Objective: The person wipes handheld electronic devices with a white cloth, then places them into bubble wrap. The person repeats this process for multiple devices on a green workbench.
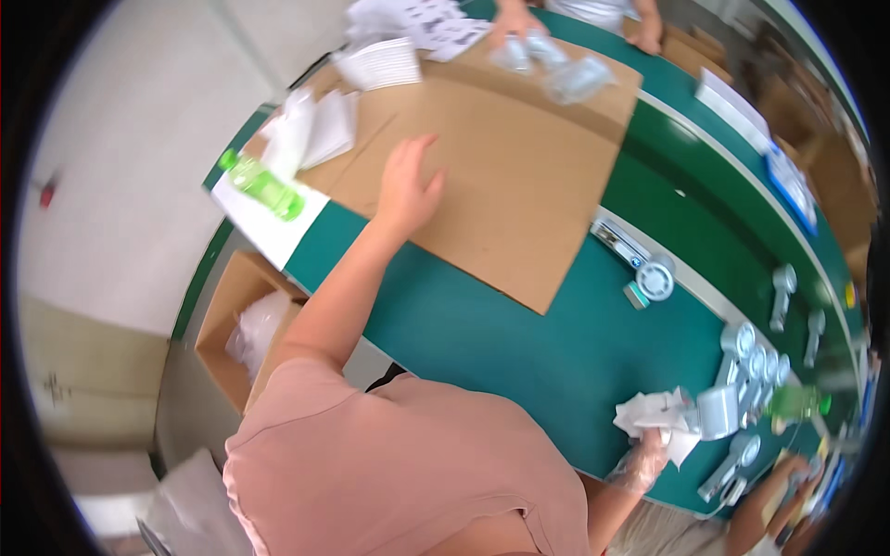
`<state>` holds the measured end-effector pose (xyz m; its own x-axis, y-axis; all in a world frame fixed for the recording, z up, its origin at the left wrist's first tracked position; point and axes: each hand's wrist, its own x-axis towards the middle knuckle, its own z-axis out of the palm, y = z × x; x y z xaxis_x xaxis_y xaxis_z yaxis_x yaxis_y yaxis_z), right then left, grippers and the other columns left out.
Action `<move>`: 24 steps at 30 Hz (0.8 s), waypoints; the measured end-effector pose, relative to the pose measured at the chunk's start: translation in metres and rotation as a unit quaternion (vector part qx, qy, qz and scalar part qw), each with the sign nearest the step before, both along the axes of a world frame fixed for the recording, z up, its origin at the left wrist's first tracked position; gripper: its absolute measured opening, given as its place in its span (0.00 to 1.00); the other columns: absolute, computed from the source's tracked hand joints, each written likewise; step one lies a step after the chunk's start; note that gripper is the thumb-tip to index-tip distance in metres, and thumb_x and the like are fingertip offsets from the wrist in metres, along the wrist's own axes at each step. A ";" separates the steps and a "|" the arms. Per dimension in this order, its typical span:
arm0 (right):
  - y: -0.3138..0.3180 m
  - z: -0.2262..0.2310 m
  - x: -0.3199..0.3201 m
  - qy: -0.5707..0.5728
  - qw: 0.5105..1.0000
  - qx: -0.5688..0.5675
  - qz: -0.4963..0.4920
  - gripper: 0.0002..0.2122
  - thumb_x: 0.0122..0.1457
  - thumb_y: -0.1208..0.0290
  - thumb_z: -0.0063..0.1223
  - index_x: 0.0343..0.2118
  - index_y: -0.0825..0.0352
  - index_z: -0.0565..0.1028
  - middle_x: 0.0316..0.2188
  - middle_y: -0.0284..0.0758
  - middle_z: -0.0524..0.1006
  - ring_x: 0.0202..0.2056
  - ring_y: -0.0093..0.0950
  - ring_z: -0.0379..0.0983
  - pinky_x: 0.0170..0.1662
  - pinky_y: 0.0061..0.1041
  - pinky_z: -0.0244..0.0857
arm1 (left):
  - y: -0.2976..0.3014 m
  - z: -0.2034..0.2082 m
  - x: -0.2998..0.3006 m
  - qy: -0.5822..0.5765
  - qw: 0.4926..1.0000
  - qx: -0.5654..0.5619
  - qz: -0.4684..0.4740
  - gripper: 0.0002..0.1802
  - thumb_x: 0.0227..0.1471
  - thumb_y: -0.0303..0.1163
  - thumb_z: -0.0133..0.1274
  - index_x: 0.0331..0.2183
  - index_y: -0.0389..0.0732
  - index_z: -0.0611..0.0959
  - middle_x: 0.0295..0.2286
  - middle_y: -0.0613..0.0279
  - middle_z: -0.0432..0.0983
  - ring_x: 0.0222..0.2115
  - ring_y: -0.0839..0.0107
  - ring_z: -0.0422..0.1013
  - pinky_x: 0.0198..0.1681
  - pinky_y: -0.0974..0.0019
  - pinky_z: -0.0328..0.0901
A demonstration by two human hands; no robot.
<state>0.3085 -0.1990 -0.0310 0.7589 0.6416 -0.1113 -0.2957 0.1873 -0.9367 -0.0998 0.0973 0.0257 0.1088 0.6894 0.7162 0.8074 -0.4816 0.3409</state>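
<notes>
My left hand (408,190) is over the large brown cardboard sheet (501,185), its fingers apart and nothing in them. My right hand (652,451), in a clear plastic glove, closes on a crumpled white wipe (656,413) at the right of the table. Against the wipe is a light grey-blue handheld device (718,413) with a rounded head, blurred; whether my fingers also grip it I cannot tell. Several similar devices (742,343) lie just beyond. Another one, with a round slotted head (655,278), lies near the table's middle, beside a small green-and-white block (636,296).
A green bottle (262,185) and white paper stacks (378,65) are at the left end. A carton (232,324) with plastic bags stands below. Across the green belt (677,176), a person's hand (515,23) touches bagged items (579,80). Another person's hands (788,486) work at lower right.
</notes>
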 end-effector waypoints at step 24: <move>0.004 0.000 -0.041 -0.054 0.986 -0.072 0.137 0.27 0.52 0.59 0.57 0.50 0.72 0.67 0.38 0.37 0.75 0.38 0.26 0.73 0.42 0.27 0.67 | 0.049 -0.004 0.001 0.207 0.926 -0.301 -0.092 0.13 0.48 0.37 0.55 0.26 0.35 0.78 0.33 0.48 0.72 0.35 0.51 0.69 0.37 0.54 0.64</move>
<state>0.2676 -0.1945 -0.0312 0.5708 0.8084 -0.1437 -0.2136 -0.0227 -0.9767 -0.0985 0.1468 0.0218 0.4445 0.8923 0.0787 0.8517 -0.4482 0.2716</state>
